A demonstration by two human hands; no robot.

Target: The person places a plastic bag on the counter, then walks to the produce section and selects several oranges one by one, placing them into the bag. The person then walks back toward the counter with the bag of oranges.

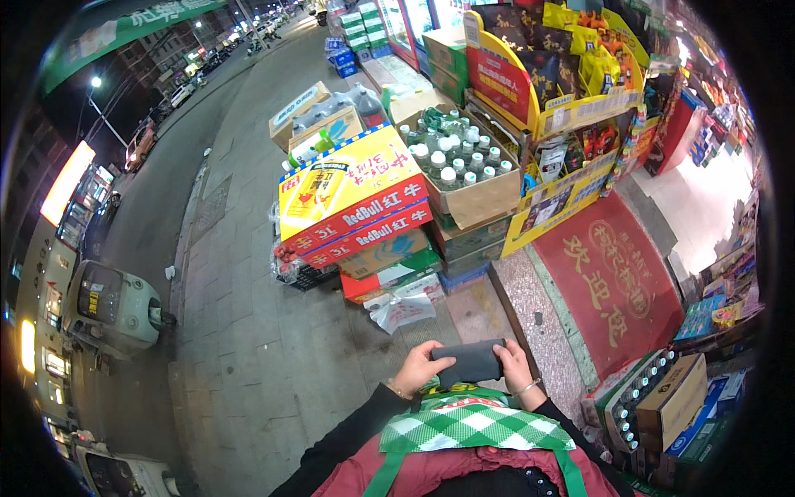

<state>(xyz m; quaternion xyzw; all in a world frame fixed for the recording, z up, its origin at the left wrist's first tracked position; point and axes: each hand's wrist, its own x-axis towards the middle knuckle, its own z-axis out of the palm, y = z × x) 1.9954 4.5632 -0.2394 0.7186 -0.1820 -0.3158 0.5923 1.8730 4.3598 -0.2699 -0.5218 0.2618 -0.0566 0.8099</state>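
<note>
Both hands hold a dark grey, flat rectangular item point(470, 363) in front of my chest; whether it is a folded cloth or a pouch I cannot tell. My left hand point(420, 371) pinches its left end, thumb on top. At the right end, my right hand point(520, 374) grips it between thumb and fingers. Just below is the green and white checked apron point(477, 428) I wear. Ahead of my hands, a crumpled clear plastic bag point(404, 310) lies by the foot of stacked cartons.
Red Bull cartons point(357, 192) are stacked ahead, beside an open cardboard box point(475, 202) of white-capped bottles. A yellow snack rack point(559, 180) stands behind. To the right are a stone step point(528, 298), a red doormat point(612, 286) and a bottle crate point(621, 410). Vehicles point(112, 307) stand along the left-hand road.
</note>
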